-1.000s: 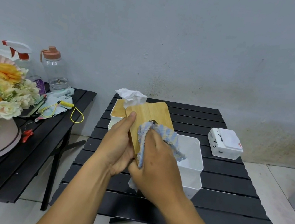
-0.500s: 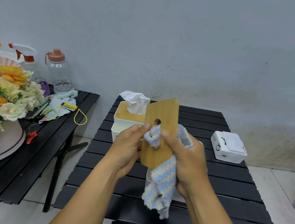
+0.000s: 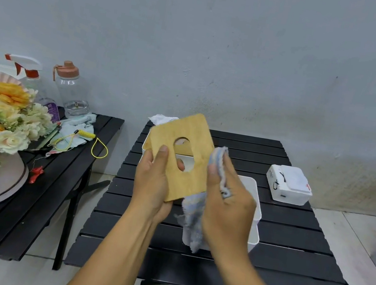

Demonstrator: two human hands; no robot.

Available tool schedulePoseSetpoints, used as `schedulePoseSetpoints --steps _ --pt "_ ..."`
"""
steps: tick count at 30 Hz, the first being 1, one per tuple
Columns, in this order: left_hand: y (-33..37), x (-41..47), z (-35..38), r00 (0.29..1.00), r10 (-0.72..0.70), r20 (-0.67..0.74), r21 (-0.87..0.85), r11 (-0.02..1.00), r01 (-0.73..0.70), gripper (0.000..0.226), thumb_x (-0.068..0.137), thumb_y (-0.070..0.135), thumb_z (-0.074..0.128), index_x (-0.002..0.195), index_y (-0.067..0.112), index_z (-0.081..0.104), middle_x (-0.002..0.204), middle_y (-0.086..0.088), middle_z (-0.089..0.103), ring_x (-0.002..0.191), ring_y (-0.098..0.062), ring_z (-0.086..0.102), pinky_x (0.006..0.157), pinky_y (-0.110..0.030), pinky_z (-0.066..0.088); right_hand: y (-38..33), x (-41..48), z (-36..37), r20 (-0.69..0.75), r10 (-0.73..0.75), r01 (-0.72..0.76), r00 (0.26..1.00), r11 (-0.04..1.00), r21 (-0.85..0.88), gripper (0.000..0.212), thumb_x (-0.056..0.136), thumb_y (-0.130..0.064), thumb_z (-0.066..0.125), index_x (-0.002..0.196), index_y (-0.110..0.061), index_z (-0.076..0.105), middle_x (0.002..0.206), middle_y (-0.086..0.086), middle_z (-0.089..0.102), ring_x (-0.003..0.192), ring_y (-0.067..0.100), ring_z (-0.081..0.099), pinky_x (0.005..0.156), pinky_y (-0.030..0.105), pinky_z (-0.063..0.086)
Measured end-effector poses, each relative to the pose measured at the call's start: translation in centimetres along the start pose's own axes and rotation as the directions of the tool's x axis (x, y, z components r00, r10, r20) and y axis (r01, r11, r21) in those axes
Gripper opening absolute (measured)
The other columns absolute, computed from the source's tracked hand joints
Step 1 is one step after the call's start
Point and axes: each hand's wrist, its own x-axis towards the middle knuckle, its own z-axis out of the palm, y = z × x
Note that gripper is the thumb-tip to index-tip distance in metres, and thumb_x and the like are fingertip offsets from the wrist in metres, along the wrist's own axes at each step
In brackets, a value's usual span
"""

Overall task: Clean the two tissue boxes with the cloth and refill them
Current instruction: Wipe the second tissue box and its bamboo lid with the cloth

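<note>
Closest to the camera, both forearms come up from the bottom edge, and the right hand [image 3: 227, 198] has its fingers closed around a blue and white cloth [image 3: 193, 220], bunched in the palm with a tail hanging down below the wrist. Right next to it the left hand [image 3: 153, 186] is pinching the wooden lid [image 3: 179, 156] at its lower left corner, thumb on the front face and a fingertip poking through the oval hole from behind. The lid is held up off the table, tilted like a diamond with its long side running from lower right up to upper left, face toward the camera. The key thing: the cloth sits against the lid's right edge, so the wiping hand is on the right and the holding hand on the left. My guess is the next stroke goes leftward across the face, or along that edge. Behind the right hand is the open white box [image 3: 255, 203] on the black slatted table [image 3: 287, 258], lid off and looking empty from here, so it probably needs refilling later. Further back, mostly hidden by the lid, is the second box [image 3: 146, 141], with a tissue [image 3: 162, 119] sticking out of it. A small white pack [image 3: 289, 184] sits well off to the right, maybe the refill, can't tell.
</note>
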Motion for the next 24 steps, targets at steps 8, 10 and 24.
schedulePoseSetpoints --steps 8,10,24 --pt "-0.3 -2.3 0.8 0.989 -0.040 0.139 -0.055 0.997 0.048 0.020 0.102 0.005 0.057 0.118 0.016 0.063 0.092 -0.008 0.076 0.086 -0.019 0.073 0.085 -0.044 0.057 0.5 3.0 -1.0 -0.263 0.145 -0.117 0.954 0.986 0.119 0.032 0.089 -0.008 0.070 0.119 -0.019 0.073 0.104 -0.016 0.073 0.088 -0.007 0.066 0.080 0.024 0.051" --pt "1.3 -1.3 -0.4 0.985 -0.036 0.169 0.035 0.999 0.031 0.027 0.094 0.012 0.067 0.120 0.015 0.062 0.097 -0.009 0.078 0.088 -0.018 0.074 0.079 -0.041 0.058 0.0 3.8 -2.5 -0.193 0.119 -0.103 0.974 0.991 0.091 0.029 0.089 -0.006 0.068 0.115 -0.019 0.074 0.101 -0.013 0.075 0.089 -0.003 0.068 0.079 0.020 0.053" --pt "-3.4 -3.2 0.8 0.985 0.162 -0.063 0.155 0.976 -0.151 0.006 0.102 0.036 0.064 0.103 0.030 0.064 0.082 -0.005 0.074 0.096 -0.027 0.070 0.091 -0.049 0.058 0.6 3.7 -1.3 -0.290 0.226 -0.141 0.930 0.948 0.287 0.011 0.090 -0.021 0.072 0.082 -0.026 0.065 0.068 -0.018 0.067 0.064 0.002 0.061 0.066 0.028 0.050"
